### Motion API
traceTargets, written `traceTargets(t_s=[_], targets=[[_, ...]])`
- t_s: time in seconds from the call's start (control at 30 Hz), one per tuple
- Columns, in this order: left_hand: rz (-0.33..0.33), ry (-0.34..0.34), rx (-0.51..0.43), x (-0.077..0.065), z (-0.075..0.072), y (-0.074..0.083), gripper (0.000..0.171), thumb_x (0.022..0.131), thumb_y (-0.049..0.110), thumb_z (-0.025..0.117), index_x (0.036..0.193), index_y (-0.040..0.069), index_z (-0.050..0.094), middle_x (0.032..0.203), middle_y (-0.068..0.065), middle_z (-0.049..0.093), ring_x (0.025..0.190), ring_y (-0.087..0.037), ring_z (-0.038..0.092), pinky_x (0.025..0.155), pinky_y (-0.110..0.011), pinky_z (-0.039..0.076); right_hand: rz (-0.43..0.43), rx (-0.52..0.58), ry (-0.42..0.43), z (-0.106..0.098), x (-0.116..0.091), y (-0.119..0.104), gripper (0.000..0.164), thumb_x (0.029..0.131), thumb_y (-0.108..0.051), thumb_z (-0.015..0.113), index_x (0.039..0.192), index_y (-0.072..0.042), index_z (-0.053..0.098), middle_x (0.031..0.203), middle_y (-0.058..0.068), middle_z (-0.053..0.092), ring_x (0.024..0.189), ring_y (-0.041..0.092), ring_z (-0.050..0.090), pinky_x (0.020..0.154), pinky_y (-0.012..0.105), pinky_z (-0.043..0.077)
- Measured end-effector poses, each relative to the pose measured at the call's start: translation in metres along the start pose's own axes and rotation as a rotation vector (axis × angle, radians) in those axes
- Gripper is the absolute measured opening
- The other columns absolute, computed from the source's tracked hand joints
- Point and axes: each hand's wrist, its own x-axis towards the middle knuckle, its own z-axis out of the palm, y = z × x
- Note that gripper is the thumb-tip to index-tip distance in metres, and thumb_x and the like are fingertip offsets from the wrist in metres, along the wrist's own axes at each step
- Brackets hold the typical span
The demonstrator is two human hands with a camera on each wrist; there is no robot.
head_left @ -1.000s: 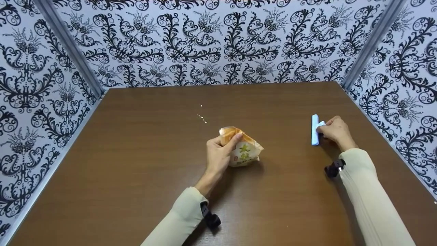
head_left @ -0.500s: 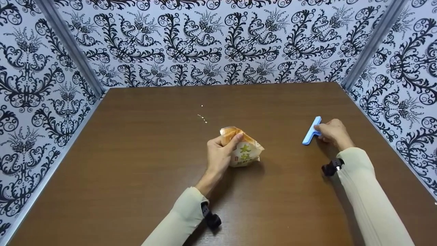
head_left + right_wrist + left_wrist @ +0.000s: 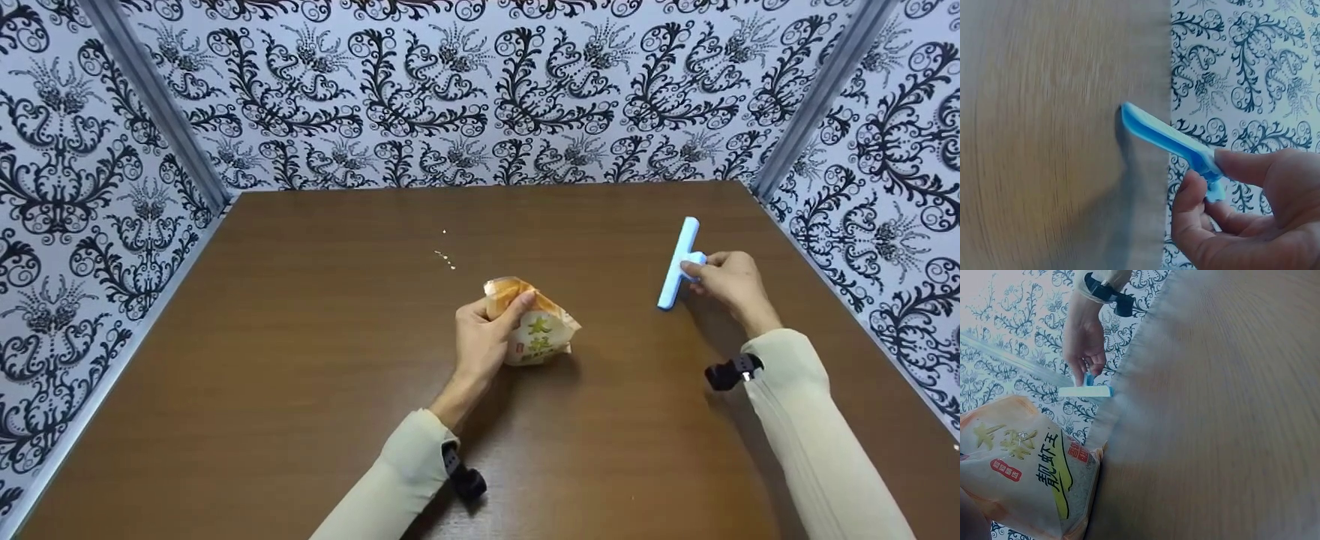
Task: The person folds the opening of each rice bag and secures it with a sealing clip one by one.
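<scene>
My left hand (image 3: pixel 484 337) grips the top of a small printed food bag (image 3: pixel 538 337), thumb across its orange upper part. The bag stands on the brown table, its mouth gathered and folded in the hand. In the left wrist view the bag (image 3: pixel 1027 461) shows yellow-green and black characters, a red label and grainy contents behind a clear patch. To the right, my right hand (image 3: pixel 735 285) pinches the short handle of a light blue bag clip (image 3: pixel 679 262) between thumb and fingers. In the right wrist view the clip's long bar (image 3: pixel 1157 135) points away from the fingers, over the table.
Several small white crumbs (image 3: pixel 446 259) lie on the table (image 3: pixel 300 337) beyond the bag. Patterned walls (image 3: pixel 480 90) close in the table at the back and both sides. Black wrist cameras (image 3: pixel 466 480) are strapped at both sleeves.
My right hand has lifted the bag clip off the table and turned it, so its bar now slants with the far end higher. The left hand and the bag have stayed put.
</scene>
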Motion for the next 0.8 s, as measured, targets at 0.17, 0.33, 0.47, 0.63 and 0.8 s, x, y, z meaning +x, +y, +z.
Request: traceTargets(t_s=[0.17,0.33,0.47,0.63,0.8], targets=[[0.001,0.004,-0.005,0.0,0.0,0.0,0.022,0.088,0.016,0.084,0.078,-0.002,0.076,0.059,0.008,0.062,0.06,-0.008,0.061,0.057,-0.023,0.048,-0.06,-0.009,0.039,0.004,-0.004,-0.004,0.049,0.1,-0.031,0.069,0.126,0.01,0.062,0.084,-0.006,0.065,0.065,-0.001,0.064,0.065,0.02,0.056],[0.002,0.011,-0.001,0.0,0.001,0.0,0.022,0.088,0.016,0.085,0.078,-0.002,0.076,0.059,0.008,0.061,0.059,-0.007,0.059,0.056,-0.022,0.047,-0.151,-0.03,0.093,0.007,-0.01,-0.007,0.045,0.098,-0.029,0.073,0.12,0.009,0.065,0.082,-0.005,0.067,0.06,-0.002,0.064,0.06,0.019,0.056],[0.0,0.003,-0.007,0.0,0.001,0.0,0.021,0.088,0.016,0.084,0.083,-0.003,0.078,0.061,0.007,0.063,0.06,-0.007,0.06,0.057,-0.022,0.048,-0.244,-0.035,0.122,0.009,-0.017,-0.01,0.04,0.097,-0.027,0.075,0.113,0.008,0.068,0.082,-0.003,0.07,0.061,-0.004,0.063,0.059,0.017,0.055],[0.01,-0.02,0.009,0.0,0.001,0.0,0.02,0.089,0.016,0.083,0.088,-0.003,0.079,0.064,0.007,0.064,0.062,-0.007,0.06,0.059,-0.022,0.048,-0.33,-0.008,0.105,0.012,-0.025,-0.013,0.036,0.095,-0.025,0.078,0.108,0.007,0.067,0.08,-0.006,0.069,0.065,-0.001,0.064,0.061,0.017,0.055],[0.016,-0.016,0.017,0.001,0.0,0.0,0.021,0.09,0.015,0.083,0.087,-0.004,0.078,0.063,0.007,0.063,0.061,-0.007,0.06,0.059,-0.022,0.049,-0.395,-0.01,0.058,0.016,-0.033,-0.018,0.032,0.094,-0.022,0.08,0.105,0.006,0.068,0.08,-0.004,0.068,0.068,0.002,0.063,0.062,0.019,0.056]])
